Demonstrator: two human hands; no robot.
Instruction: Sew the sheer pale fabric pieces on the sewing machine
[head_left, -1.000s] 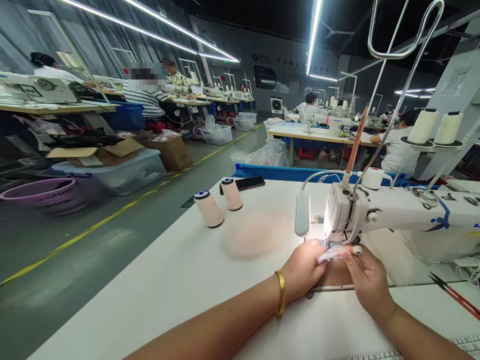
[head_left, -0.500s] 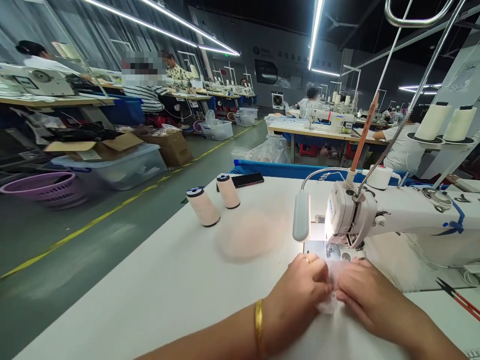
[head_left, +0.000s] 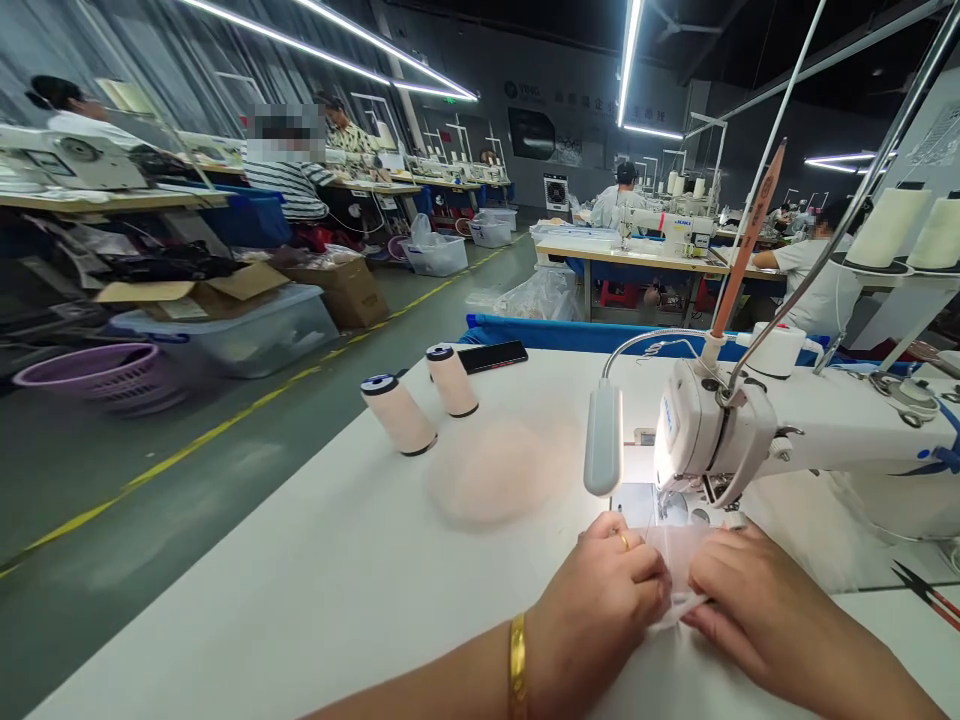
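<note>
A: Since a second ago both hands have come down off the needle area. The left hand [head_left: 600, 605] and right hand [head_left: 757, 610] now lie low at the bottom centre of the frame, flat on the white table [head_left: 322, 590], no longer lifted up under the machine head.

B: And the small sheer piece of fabric [head_left: 679, 570]?

A: It has come down with them. It lies on the table between the two hands, just in front of the sewing machine [head_left: 787, 440]. Both hands have fingers curled together, pinching its edges, left thumb pressing the left side.

B: So the piece looks out from under the needle?

A: I judge so; they seem to be smoothing or folding it. The pink fabric pile [head_left: 495, 470] and two thread cones [head_left: 424, 395] haven't moved, left of centre.
</note>
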